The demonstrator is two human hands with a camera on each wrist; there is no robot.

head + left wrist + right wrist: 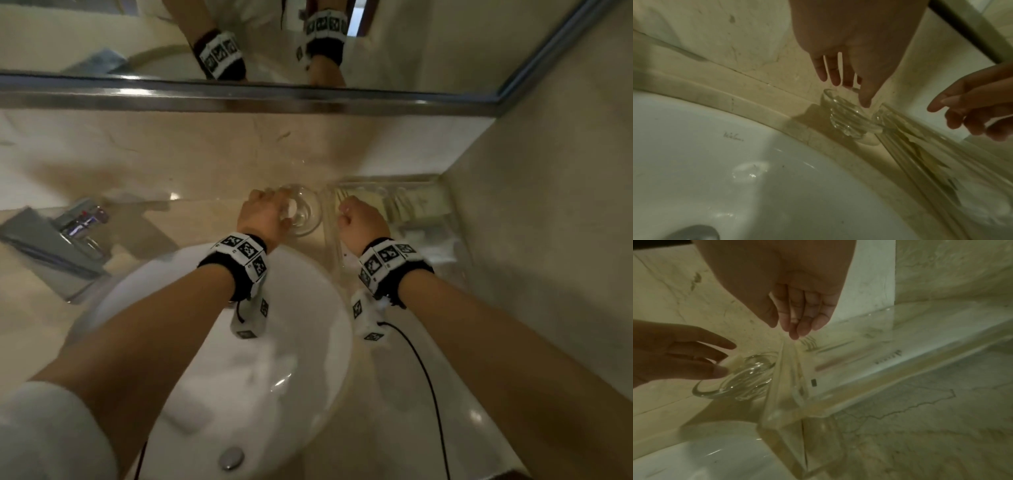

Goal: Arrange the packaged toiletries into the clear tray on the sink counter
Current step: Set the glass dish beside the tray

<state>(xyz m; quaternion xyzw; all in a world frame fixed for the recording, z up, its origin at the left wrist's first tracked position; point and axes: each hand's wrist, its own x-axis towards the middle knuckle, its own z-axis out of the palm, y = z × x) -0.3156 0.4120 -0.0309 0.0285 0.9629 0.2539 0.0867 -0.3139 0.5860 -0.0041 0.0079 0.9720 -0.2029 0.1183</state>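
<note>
**Glass dish crowding the clear tray at the counter's right corner**

Around the work: white basin [239, 359] below, chrome tap [73, 229] at left, mirror [239, 41] above the marble counter [154, 164]. Just beside the clear tray [330, 219], seemingly touching its left wall, a small glass dish [305, 212] (holding nothing visible). Inside the tray, flat packaged toiletries [414, 205], pale wrappers with blurred print. Left hand [265, 214] over the dish, fingers [865, 97] straight, tips at its rim. Right hand [363, 222] above the tray's left wall, fingers [797, 324] loosely together, gripping nothing.
</note>
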